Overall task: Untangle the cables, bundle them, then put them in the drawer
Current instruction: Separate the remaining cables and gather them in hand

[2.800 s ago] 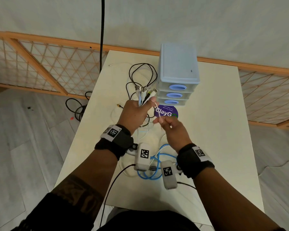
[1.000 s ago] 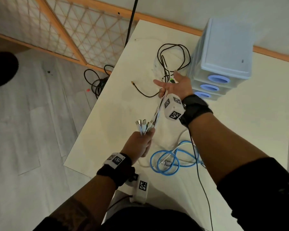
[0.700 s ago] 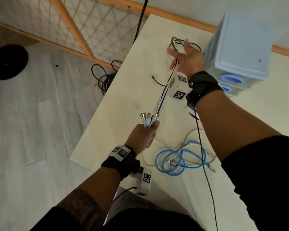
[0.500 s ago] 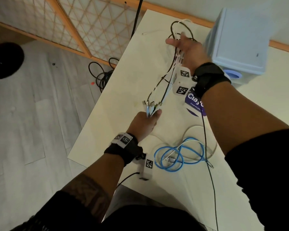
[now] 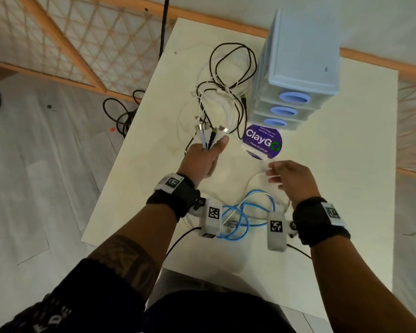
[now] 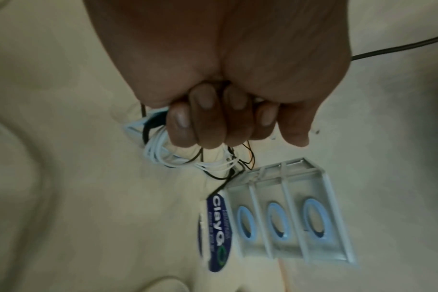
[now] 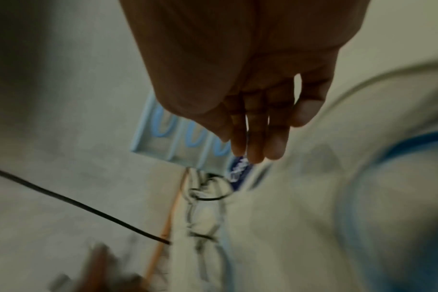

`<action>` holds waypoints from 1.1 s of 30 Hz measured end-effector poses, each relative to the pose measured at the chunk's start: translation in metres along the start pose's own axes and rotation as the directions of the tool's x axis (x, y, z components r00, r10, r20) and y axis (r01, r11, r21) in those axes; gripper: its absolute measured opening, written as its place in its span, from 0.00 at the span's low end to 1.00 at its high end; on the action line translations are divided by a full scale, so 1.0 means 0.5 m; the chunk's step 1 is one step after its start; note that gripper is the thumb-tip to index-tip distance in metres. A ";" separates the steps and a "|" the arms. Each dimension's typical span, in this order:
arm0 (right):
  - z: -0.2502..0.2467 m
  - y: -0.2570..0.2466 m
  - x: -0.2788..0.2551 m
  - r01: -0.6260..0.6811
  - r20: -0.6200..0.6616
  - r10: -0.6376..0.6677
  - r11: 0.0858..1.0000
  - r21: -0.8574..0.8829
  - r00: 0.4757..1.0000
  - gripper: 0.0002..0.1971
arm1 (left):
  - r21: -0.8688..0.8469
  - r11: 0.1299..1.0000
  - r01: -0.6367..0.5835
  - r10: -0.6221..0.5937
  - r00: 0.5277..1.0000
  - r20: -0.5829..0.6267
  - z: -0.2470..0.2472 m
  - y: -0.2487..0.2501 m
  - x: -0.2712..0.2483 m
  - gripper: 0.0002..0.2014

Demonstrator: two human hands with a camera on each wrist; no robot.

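My left hand [image 5: 208, 152] grips a bunch of cable ends, their metal plugs [image 5: 210, 132] sticking up out of the fist. From there black and white cables [image 5: 226, 92] run back in slack loops beside the light blue three-drawer unit [image 5: 300, 68], whose drawers are all closed. In the left wrist view the fingers [image 6: 213, 122] curl round the white and black strands [image 6: 160, 154]. My right hand [image 5: 281, 175] hovers over the table in front of the drawers, fingers [image 7: 258, 142] nearly straight, holding nothing. A coiled blue cable [image 5: 245, 212] lies near the table's front edge between my wrists.
A round purple ClayGo sticker [image 5: 262, 141] lies in front of the drawer unit. A black cord [image 5: 163, 27] hangs at the back left, and more black cable [image 5: 120, 114] lies on the floor left of the white table [image 5: 346, 188]. A wooden lattice fence [image 5: 82, 44] runs behind.
My right hand, which had slid along the cables toward the table's far end, has let go and come back near me. The cables now lie slack; my left hand still grips the ends.
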State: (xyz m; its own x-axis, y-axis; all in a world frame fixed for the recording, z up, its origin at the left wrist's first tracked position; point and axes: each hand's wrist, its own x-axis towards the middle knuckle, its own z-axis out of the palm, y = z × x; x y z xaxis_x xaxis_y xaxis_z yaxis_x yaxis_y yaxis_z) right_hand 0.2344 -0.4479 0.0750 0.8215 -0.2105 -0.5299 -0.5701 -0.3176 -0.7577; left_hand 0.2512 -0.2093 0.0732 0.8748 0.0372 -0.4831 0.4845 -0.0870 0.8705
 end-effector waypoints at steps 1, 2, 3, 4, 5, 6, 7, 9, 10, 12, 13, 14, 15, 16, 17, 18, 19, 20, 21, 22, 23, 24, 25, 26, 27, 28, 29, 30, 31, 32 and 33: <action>-0.010 0.038 -0.010 -0.010 -0.015 0.009 0.997 -0.079 1.000 0.10 | -0.017 1.000 0.011 -0.011 1.000 0.019 0.007 0.010 0.001 0.35; -0.019 0.070 -0.018 -0.024 -0.044 0.017 0.984 -0.175 0.999 0.08 | -0.029 0.999 0.025 -0.024 0.999 0.038 0.016 0.020 0.001 0.35; -0.028 0.097 -0.028 -0.041 -0.075 0.021 0.962 -0.272 0.997 0.07 | -0.039 0.998 0.043 -0.041 0.998 0.052 0.025 0.029 0.000 0.35; -0.035 0.117 -0.039 -0.054 -0.099 0.020 0.936 -0.349 0.995 0.07 | -0.048 0.997 0.056 -0.053 0.996 0.068 0.033 0.038 -0.002 0.35; -0.039 0.131 -0.049 -0.060 -0.115 0.015 0.915 -0.399 0.993 0.07 | -0.054 0.997 0.061 -0.056 0.995 0.088 0.041 0.045 -0.003 0.35; -0.041 0.144 -0.056 -0.058 -0.119 0.006 0.899 -0.434 0.993 0.07 | -0.054 0.997 0.058 -0.051 0.992 0.111 0.048 0.050 -0.005 0.35; -0.040 0.152 -0.061 -0.051 -0.114 -0.003 0.884 -0.464 0.994 0.09 | -0.050 0.997 0.053 -0.046 0.990 0.135 0.055 0.054 -0.007 0.36; -0.036 0.165 -0.065 -0.034 -0.100 -0.019 0.867 -0.498 0.995 0.11 | -0.038 0.998 0.048 -0.041 0.984 0.171 0.067 0.062 -0.012 0.36; -0.034 0.169 -0.065 -0.030 -0.097 -0.022 0.864 -0.503 0.995 0.11 | -0.040 0.998 0.051 -0.043 0.982 0.182 0.073 0.066 -0.015 0.36; -0.030 0.177 -0.063 -0.027 -0.100 -0.028 0.858 -0.513 0.995 0.11 | -0.056 0.997 0.060 -0.048 0.978 0.202 0.082 0.075 -0.021 0.36; -0.029 0.179 -0.062 -0.027 -0.101 -0.030 0.857 -0.515 0.994 0.11 | -0.058 0.996 0.062 -0.048 0.976 0.212 0.085 0.080 -0.023 0.36; -0.030 0.179 -0.062 -0.023 -0.102 -0.033 0.859 -0.512 0.994 0.10 | -0.057 0.996 0.061 -0.047 0.974 0.222 0.088 0.084 -0.024 0.35; -0.031 0.176 -0.064 -0.013 -0.105 -0.045 0.866 -0.500 0.993 0.10 | -0.060 0.996 0.062 -0.047 0.972 0.229 0.089 0.088 -0.025 0.35; -0.033 0.170 -0.067 0.005 -0.112 -0.067 0.877 -0.481 0.991 0.08 | -0.068 0.995 0.066 -0.048 0.971 0.234 0.090 0.091 -0.025 0.34; -0.036 0.162 -0.071 0.037 -0.120 -0.103 0.889 -0.456 0.987 0.07 | -0.078 0.994 0.072 -0.052 0.970 0.237 0.089 0.093 -0.025 0.33; -0.039 0.151 -0.077 0.076 -0.128 -0.141 0.905 -0.419 0.982 0.06 | -0.086 0.993 0.078 -0.055 0.969 0.239 0.088 0.095 -0.024 0.32; -0.042 0.137 -0.084 0.119 -0.131 -0.179 0.921 -0.372 0.975 0.05 | -0.092 0.992 0.082 -0.058 0.968 0.244 0.087 0.095 -0.023 0.31; -0.044 0.121 -0.090 0.161 -0.132 -0.211 0.935 -0.316 0.969 0.05 | -0.098 0.991 0.088 -0.061 0.966 0.252 0.087 0.095 -0.022 0.32; -0.046 0.103 -0.094 0.199 -0.131 -0.236 0.948 -0.250 0.963 0.04 | -0.106 0.990 0.096 -0.066 0.963 0.260 0.087 0.095 -0.021 0.32; -0.047 0.082 -0.098 0.228 -0.122 -0.249 0.960 -0.160 0.961 0.03 | -0.114 0.988 0.105 -0.071 0.960 0.269 0.087 0.094 -0.020 0.33; -0.047 0.060 -0.103 0.249 -0.100 -0.252 0.968 -0.039 0.963 0.03 | -0.122 0.986 0.112 -0.074 0.957 0.279 0.088 0.093 -0.020 0.34; -0.045 0.036 -0.110 0.266 -0.064 -0.260 0.959 0.098 0.963 0.02 | -0.130 0.985 0.115 -0.074 0.954 0.289 0.088 0.094 -0.019 0.34; -0.041 0.013 -0.117 0.276 -0.025 -0.279 0.931 0.238 0.960 0.03 | -0.137 0.984 0.117 -0.071 0.952 0.298 0.088 0.094 -0.020 0.34; -0.037 -0.009 -0.124 0.283 0.004 -0.304 0.891 0.356 0.953 0.02 | -0.145 0.982 0.117 -0.068 0.950 0.306 0.087 0.096 -0.021 0.33; -0.033 -0.029 -0.132 0.295 0.019 -0.336 0.852 0.433 0.942 0.02 | -0.153 0.981 0.119 -0.066 0.948 0.311 0.086 0.097 -0.023 0.32; -0.028 -0.045 -0.138 0.308 0.020 -0.360 0.826 0.473 0.933 0.05 | -0.161 0.979 0.123 -0.067 0.946 0.316 0.084 0.099 -0.025 0.32; -0.021 -0.059 -0.144 0.311 0.025 -0.374 0.806 0.504 0.927 0.08 | -0.170 0.977 0.131 -0.070 0.943 0.325 0.082 0.099 -0.026 0.31; -0.012 -0.069 -0.147 0.295 0.037 -0.370 0.793 0.533 0.928 0.13 | -0.180 0.973 0.141 -0.074 0.939 0.336 0.081 0.100 -0.027 0.31; -0.002 -0.075 -0.148 0.255 0.059 -0.349 0.779 0.573 0.935 0.16 | -0.191 0.970 0.153 -0.079 0.935 0.345 0.078 0.099 -0.027 0.31; 0.008 -0.080 -0.150 0.206 0.090 -0.324 0.769 0.605 0.942 0.19 | -0.206 0.964 0.166 -0.086 0.933 0.350 0.076 0.097 -0.028 0.30; 0.018 -0.084 -0.151 0.167 0.120 -0.303 0.766 0.621 0.945 0.22 | -0.220 0.959 0.178 -0.093 0.932 0.351 0.074 0.095 -0.029 0.30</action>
State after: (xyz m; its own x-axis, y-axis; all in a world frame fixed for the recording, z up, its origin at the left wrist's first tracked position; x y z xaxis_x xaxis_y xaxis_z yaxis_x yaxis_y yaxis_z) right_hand 0.1962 -0.4105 0.1432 0.9485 0.0086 -0.3168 -0.3050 0.2957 -0.9053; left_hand 0.2610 -0.2508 0.1183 0.7668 -0.3066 -0.5639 0.6227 0.1418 0.7695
